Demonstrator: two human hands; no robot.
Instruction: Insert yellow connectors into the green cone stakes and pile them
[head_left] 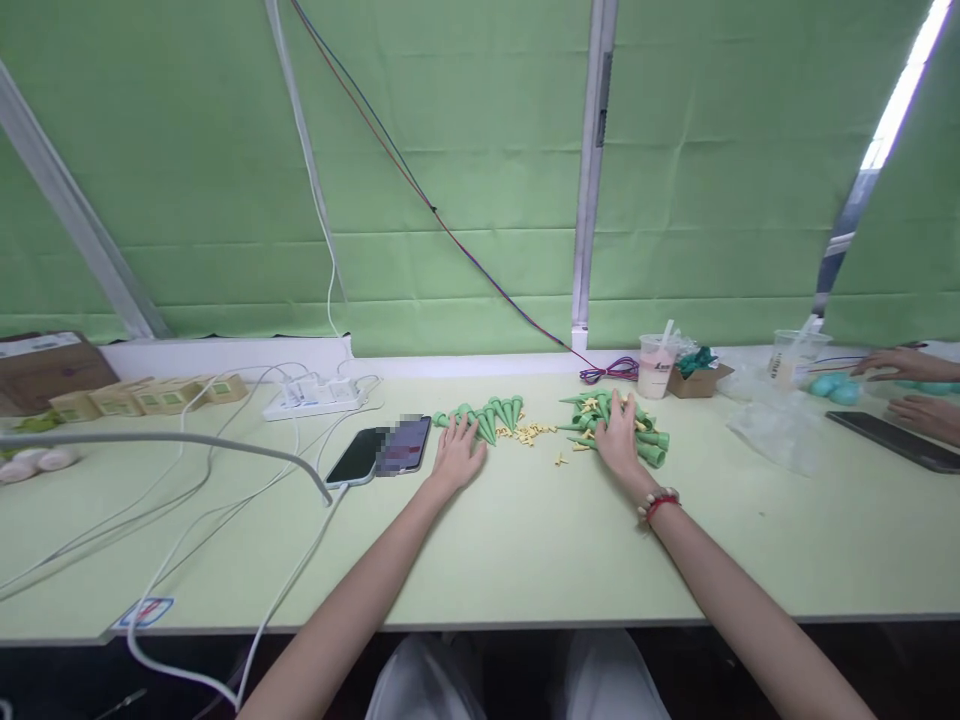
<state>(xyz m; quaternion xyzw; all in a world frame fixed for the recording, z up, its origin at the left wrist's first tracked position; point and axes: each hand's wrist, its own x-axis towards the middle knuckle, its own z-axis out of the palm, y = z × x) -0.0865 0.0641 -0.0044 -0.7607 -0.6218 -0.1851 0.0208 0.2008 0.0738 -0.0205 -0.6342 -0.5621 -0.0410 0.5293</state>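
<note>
My left hand (456,455) rests at the front of a row of green cones (508,408), its fingers stretched out and touching the nearest ones. Several of these cones lie side by side with their tips toward me. Over a looser pile of green cones (651,440) lies my right hand (619,435), fingers apart, partly covering it. No lifted piece shows in either hand. Small yellow pieces (531,433) are scattered between the two groups, and some lie among the cones on the right. A beaded bracelet (660,503) is on my right wrist.
Two phones (358,457) lie left of my left hand, near white cables and a power strip (311,397). Behind the right pile stand a drink cup (655,368) and a small cardboard box (697,380). Another person's hands (911,365) are at the far right, near a dark phone (896,440).
</note>
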